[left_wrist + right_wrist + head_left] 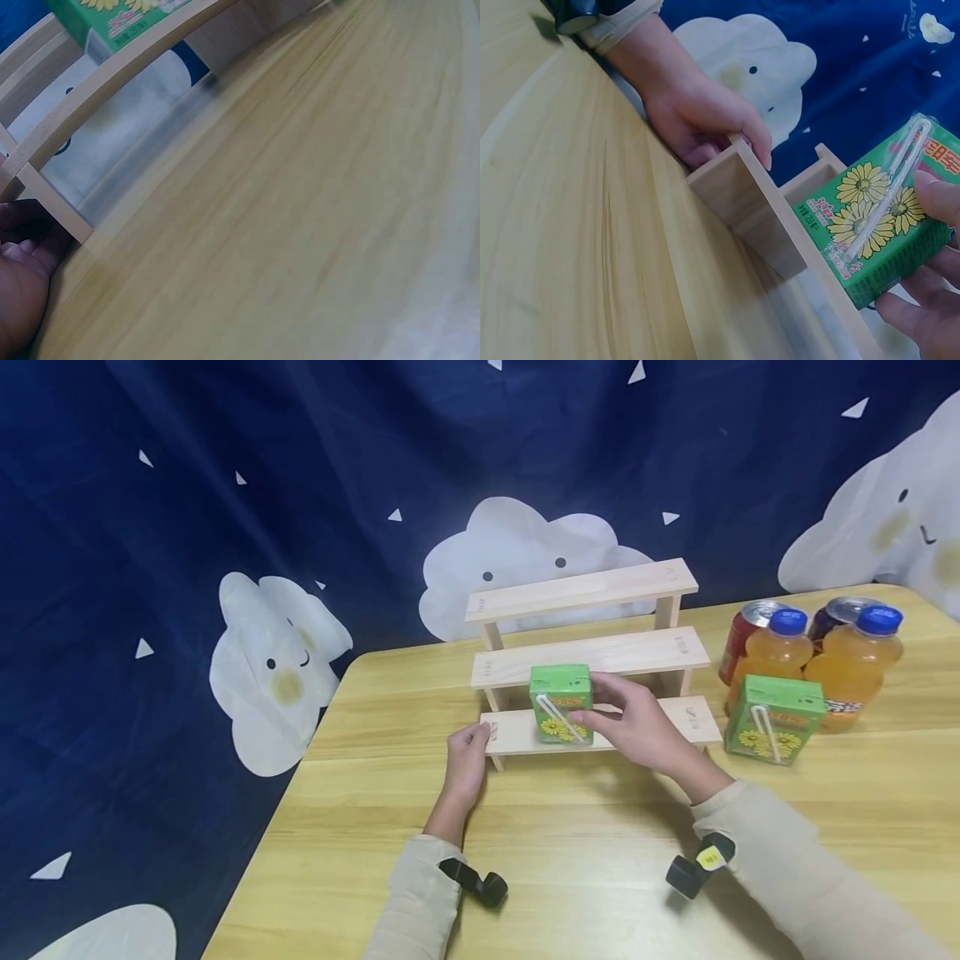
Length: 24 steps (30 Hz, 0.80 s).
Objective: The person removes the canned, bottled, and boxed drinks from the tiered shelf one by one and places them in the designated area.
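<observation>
A three-step wooden rack (581, 589) stands on the table. At the left end of its lowest step, my left hand (467, 764) grips the board, thumb on top; the left wrist view shows fingers (26, 251) beside the rack's leg. My right hand (641, 722) holds a green drink carton (561, 706) with yellow flowers and a wrapped straw on its front. The carton is upright at the lowest step, left of its middle. In the right wrist view the carton's bottom (855, 289) meets the board's edge; whether it bears its weight there I cannot tell.
Right of the rack stands a second green carton (776, 722). Behind it are two orange drink bottles (855, 668) with blue caps, and two cans (738, 639) behind those. A dark blue cloth (360, 460) with clouds hangs behind the wooden table (360, 810).
</observation>
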### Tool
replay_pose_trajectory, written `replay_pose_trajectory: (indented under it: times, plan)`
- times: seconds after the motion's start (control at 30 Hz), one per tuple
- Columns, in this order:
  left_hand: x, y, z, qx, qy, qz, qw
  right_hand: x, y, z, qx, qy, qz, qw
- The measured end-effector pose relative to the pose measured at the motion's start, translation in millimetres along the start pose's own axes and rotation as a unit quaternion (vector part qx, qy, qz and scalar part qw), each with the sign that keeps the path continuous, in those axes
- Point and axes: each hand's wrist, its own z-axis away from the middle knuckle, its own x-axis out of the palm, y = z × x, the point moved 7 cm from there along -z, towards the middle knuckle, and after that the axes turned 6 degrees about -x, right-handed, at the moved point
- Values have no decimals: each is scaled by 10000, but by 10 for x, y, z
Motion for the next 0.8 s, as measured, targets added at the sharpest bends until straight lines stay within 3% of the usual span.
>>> replay_pose_trajectory:
  times: [0.53, 0.73, 0.8]
  plan:
    - [-2, 5, 18, -76, -11, 12, 10000, -390, -6, 326, 112, 181, 583, 9981]
    - [0, -6, 2, -74, -26, -27, 10000, -545, -35, 435, -2, 467, 889, 9949]
    - [4, -78, -50, -103, -84, 12, 9999, -604, -50, 483, -37, 564, 1022, 9932]
